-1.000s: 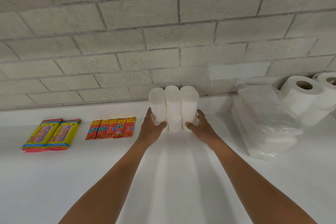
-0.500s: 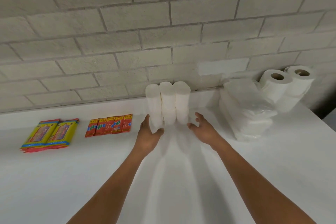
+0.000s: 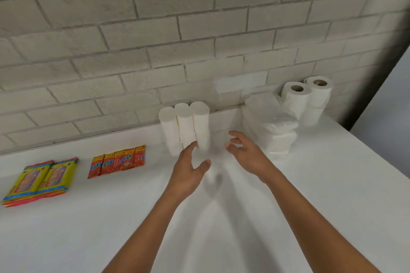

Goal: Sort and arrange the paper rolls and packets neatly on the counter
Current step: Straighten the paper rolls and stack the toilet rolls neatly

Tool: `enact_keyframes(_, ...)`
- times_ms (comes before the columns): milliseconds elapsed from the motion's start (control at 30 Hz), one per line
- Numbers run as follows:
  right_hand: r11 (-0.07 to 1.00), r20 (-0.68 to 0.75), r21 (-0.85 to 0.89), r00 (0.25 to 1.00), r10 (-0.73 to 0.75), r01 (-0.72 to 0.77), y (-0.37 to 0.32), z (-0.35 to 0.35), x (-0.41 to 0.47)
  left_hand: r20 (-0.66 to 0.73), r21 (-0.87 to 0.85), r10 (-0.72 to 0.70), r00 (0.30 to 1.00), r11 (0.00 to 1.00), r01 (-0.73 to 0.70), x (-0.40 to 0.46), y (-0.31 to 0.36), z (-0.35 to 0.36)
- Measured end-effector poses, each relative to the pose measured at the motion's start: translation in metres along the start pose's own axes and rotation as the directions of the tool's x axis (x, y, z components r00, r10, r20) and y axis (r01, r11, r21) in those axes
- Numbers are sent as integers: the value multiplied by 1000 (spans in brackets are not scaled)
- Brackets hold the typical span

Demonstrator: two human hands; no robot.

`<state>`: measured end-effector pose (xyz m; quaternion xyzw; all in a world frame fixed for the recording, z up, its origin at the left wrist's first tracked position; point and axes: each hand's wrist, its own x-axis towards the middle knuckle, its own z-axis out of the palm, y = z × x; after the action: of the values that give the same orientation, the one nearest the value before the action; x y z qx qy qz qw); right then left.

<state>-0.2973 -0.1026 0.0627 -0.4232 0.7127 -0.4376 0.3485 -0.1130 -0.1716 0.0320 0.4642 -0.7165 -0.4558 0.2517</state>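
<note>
Three tall white paper rolls stand upright side by side against the brick wall on the white counter. My left hand hovers just in front of them, fingers spread, holding nothing. My right hand is open a little to the right of the rolls, apart from them. A stack of clear-wrapped white tissue packets lies to the right. Behind it stand two toilet rolls. A row of red sachets and yellow packets lie at the left.
The grey brick wall runs along the counter's back. The counter's right edge drops off past the toilet rolls. Bare white counter surface lies in front of my arms.
Both hands let go of the three tall rolls and drew back toward me, opening. The rolls stay standing at the wall. My view shifted left and down.
</note>
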Motion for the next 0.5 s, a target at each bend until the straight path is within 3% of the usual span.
enact_keyframes(300, 988, -213, 89, 971, -105, 127, -6, -85, -3, 23, -104, 75, 997, 992, -72, 7, 70, 56)
enact_keyframes(500, 981, -319, 128, 942, -100, 147, 20, -165, 25, -26, -167, 13, 1000, 986, -17, 33, 111, 111)
